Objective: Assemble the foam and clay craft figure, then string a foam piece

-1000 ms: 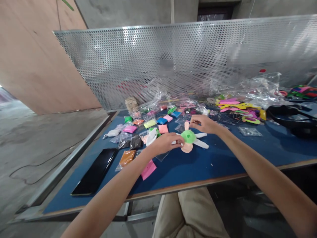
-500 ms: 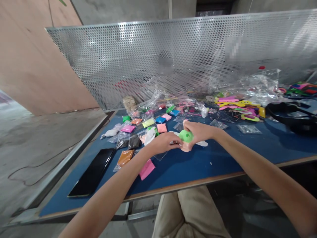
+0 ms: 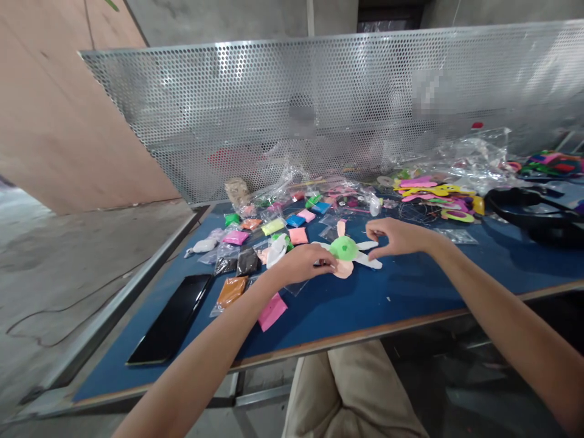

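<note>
A small flat craft figure (image 3: 344, 248) lies on the blue table. Its middle is a green disc with a darker green spot, with peach pieces at top and bottom and white strips sticking out at the sides. My left hand (image 3: 310, 263) has its fingers curled in a pinch at the figure's left lower edge and hides part of it. Just right of the white strips is my right hand (image 3: 396, 236), thumb and forefinger apart with nothing visible between them.
Several small bags of coloured clay, such as an orange one (image 3: 232, 292), lie at the left near a black tablet-like slab (image 3: 173, 319). Foam pieces (image 3: 438, 191) and a black strap-like object (image 3: 533, 213) are at the right. A perforated metal panel (image 3: 274, 97) stands behind.
My right hand has let go of the figure and moved right, uncovering the green disc, the top peach piece and the white strips. My left hand stays in place.
</note>
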Demonstrator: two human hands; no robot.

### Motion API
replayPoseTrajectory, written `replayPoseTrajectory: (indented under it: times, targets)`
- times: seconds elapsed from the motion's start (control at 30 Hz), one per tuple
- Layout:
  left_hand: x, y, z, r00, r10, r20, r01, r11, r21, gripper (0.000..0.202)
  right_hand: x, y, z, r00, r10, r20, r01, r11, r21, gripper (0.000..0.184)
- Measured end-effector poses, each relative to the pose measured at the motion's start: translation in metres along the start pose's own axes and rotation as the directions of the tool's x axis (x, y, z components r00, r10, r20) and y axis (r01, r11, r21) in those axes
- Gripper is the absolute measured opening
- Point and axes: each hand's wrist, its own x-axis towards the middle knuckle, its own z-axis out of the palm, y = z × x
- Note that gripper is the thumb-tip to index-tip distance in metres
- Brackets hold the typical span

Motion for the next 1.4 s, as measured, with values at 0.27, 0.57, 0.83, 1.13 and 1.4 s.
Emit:
replayPoseTrajectory:
  times: [0.27,0.57,0.83,1.13,1.4]
  targets:
    - [0.000,0.001,0.002,1.000,0.010,-0.017,-0.010,1.000,-0.016,0.023,-0.053,0.013,0.031,0.995,0.087,0.038,-0.086,0.996,-0.015,0.040]
    - [-0.003,0.004,-0.004,0.997,0.001,-0.079,0.001,1.000,0.020,0.023,-0.042,0.019,0.040,0.980,-0.070,-0.185,0.026,0.973,-0.229,0.038]
    - [-0.005,0.006,-0.008,0.991,-0.013,-0.132,0.024,0.996,0.081,0.026,-0.042,0.011,0.038,0.997,0.042,-0.071,-0.032,0.991,0.134,0.042]
    - [-0.007,0.000,-0.013,0.991,-0.032,-0.132,0.054,0.984,0.168,0.027,-0.043,0.005,0.049,0.996,0.092,-0.014,-0.092,0.995,0.029,0.036]
    - [-0.009,-0.012,-0.019,0.977,0.044,-0.207,0.024,0.950,0.313,0.030,-0.028,0.031,-0.004,0.782,0.091,-0.617,-0.302,0.921,-0.246,0.043]
